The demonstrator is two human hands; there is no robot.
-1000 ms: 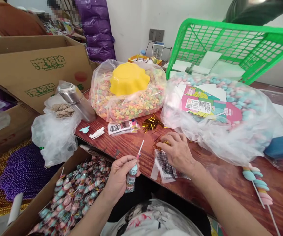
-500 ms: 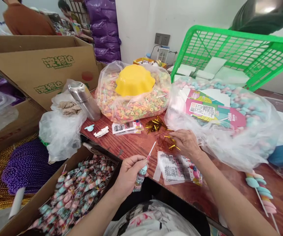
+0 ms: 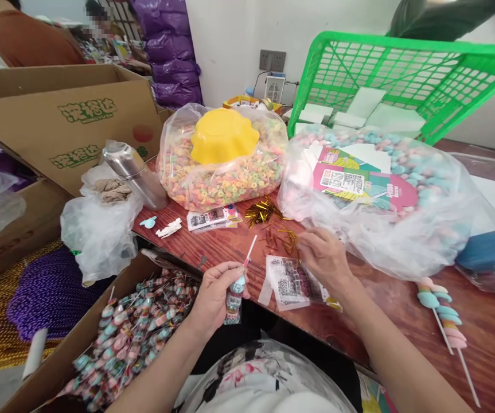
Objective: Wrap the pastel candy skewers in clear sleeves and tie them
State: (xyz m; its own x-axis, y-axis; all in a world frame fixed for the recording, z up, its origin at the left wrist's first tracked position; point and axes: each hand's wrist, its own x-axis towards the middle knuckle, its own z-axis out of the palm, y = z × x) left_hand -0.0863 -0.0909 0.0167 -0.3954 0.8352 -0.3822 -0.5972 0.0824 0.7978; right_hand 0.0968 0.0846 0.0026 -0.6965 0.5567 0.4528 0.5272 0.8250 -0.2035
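My left hand [image 3: 217,289] is closed around the neck of a wrapped marshmallow skewer [image 3: 233,304]. Its clear printed bag hangs below my fingers, and the white stick points up past my thumb. Over the table, my right hand [image 3: 324,258] is pinched, its fingertips slightly blurred, with a thin gold twist tie seeming to show at them. Just left of those fingers lie loose gold twist ties [image 3: 289,240], with a larger pile [image 3: 264,211] behind. Flat printed clear bags [image 3: 292,284] lie under and beside my right hand.
An open carton of wrapped skewers [image 3: 133,335] stands at lower left. Bags of ring-shaped candy [image 3: 225,186] and marshmallows [image 3: 436,166] line the table's back, near a steel flask [image 3: 137,178] and green basket [image 3: 311,74]. Unwrapped skewers [image 3: 449,315] lie at right. People work at far left.
My right hand has drawn slightly away from the loose gold ties, its fingers now pinched closer together. My left hand still holds the skewer, now more upright. The whole view has shifted a little.
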